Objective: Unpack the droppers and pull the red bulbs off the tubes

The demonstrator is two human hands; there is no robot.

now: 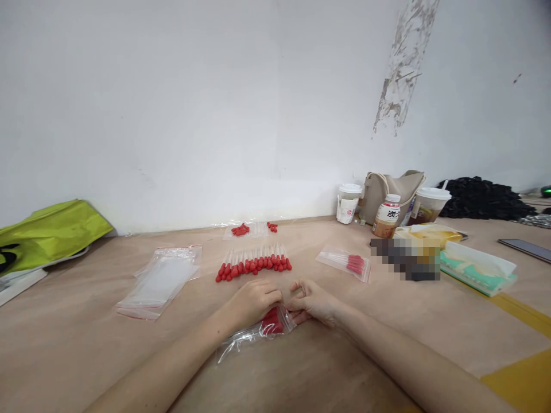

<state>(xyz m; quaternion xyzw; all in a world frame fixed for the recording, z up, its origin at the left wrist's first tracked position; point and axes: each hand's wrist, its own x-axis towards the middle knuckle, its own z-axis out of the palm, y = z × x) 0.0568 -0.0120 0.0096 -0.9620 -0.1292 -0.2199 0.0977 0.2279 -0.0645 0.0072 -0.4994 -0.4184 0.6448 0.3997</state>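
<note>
Between my hands lies a clear zip bag (241, 339) with red-ended droppers (272, 323) inside. My left hand (257, 299) is closed over its upper edge, fingers curled. From the other side, my right hand (313, 300) pinches the bag's end, its thumb and index finger bent. Just beyond them is a row of droppers (253, 265), with red bulbs towards me and pale, thin tips towards the wall. To the right lies a filled bag of droppers (346, 262). A stack of flat clear zip bags (159, 282) rests on the left.
Small red pieces (241, 229) lie on clear plastic near the wall. At the back right stand a paper cup (348, 203), a bottle (386, 218), a beige bag (394, 186) and a lidded drink (430, 205). A green tissue pack (477, 268) and a yellow-green bag (55, 235) flank the table.
</note>
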